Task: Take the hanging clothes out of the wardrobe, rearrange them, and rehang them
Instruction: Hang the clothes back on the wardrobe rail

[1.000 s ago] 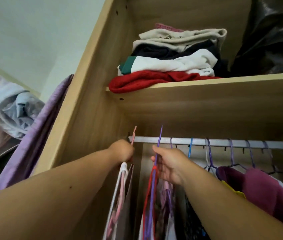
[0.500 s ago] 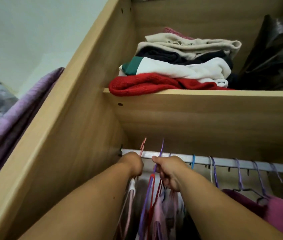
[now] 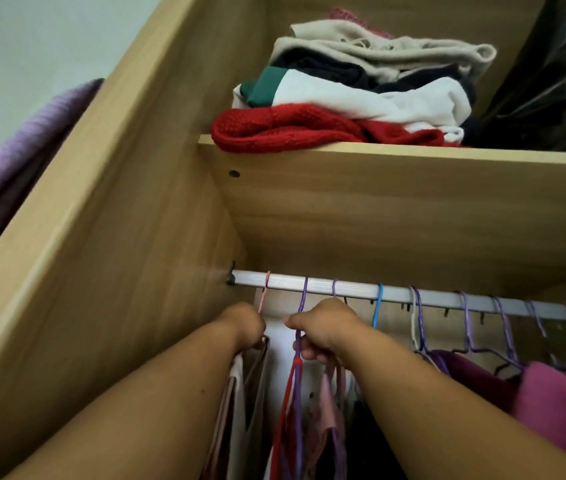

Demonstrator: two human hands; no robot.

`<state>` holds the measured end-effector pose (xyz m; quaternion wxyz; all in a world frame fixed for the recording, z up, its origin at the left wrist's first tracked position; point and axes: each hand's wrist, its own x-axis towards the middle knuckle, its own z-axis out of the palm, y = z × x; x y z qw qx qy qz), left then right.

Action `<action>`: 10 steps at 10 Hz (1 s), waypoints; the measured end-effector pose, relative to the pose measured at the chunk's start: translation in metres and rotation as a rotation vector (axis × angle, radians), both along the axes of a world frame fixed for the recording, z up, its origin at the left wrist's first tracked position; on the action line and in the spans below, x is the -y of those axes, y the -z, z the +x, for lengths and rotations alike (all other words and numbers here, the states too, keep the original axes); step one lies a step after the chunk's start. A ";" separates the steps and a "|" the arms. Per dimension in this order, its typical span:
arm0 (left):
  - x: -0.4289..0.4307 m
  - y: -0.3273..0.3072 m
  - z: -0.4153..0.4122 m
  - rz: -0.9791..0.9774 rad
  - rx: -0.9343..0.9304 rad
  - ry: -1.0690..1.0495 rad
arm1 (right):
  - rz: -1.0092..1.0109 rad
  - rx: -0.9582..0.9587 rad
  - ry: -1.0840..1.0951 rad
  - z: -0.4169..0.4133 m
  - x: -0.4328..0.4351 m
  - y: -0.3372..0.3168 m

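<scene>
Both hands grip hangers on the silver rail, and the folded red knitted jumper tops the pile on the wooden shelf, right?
No: the head view shows the folded red knitted jumper at the bottom of the pile, under the other folded clothes. The left hand and right hand do grip hangers on the silver rail.

Clothes on hangers along the wardrobe rail (image 3: 413, 295).
A pink hanger (image 3: 264, 295) and a purple hanger (image 3: 304, 296) hook over its left end, a pale garment (image 3: 240, 403) and a pink garment (image 3: 326, 420) below them; magenta clothes (image 3: 558, 403) hang further right.
</scene>
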<state>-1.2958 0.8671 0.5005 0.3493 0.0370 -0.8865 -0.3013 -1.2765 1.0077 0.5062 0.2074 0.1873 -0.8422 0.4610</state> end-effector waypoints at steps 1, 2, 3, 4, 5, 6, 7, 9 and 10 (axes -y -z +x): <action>-0.002 -0.001 0.007 -0.061 -0.027 -0.015 | 0.075 -0.163 0.074 0.007 -0.008 0.003; -0.014 -0.004 0.027 -0.105 -0.053 0.003 | 0.289 -0.385 0.264 0.016 -0.021 0.008; -0.025 -0.002 0.051 -0.106 -0.121 0.018 | 0.496 -0.536 0.359 0.023 -0.034 0.016; -0.034 0.007 0.076 -0.243 -0.181 -0.068 | 0.613 -0.615 0.396 0.032 -0.047 0.026; -0.044 0.023 0.109 -0.536 -0.220 -0.280 | 0.640 -0.675 0.380 0.047 -0.057 0.038; -0.057 0.044 0.141 -0.757 -0.221 -0.356 | 0.658 -0.726 0.342 0.066 -0.072 0.047; -0.071 0.067 0.172 -0.799 -0.217 -0.360 | 0.677 -0.786 0.268 0.089 -0.088 0.056; -0.102 0.121 0.233 -0.800 -0.134 -0.463 | 0.670 -0.913 0.042 0.143 -0.101 0.087; -0.104 0.154 0.272 -0.762 -0.046 -0.560 | 0.663 -0.935 -0.104 0.171 -0.092 0.117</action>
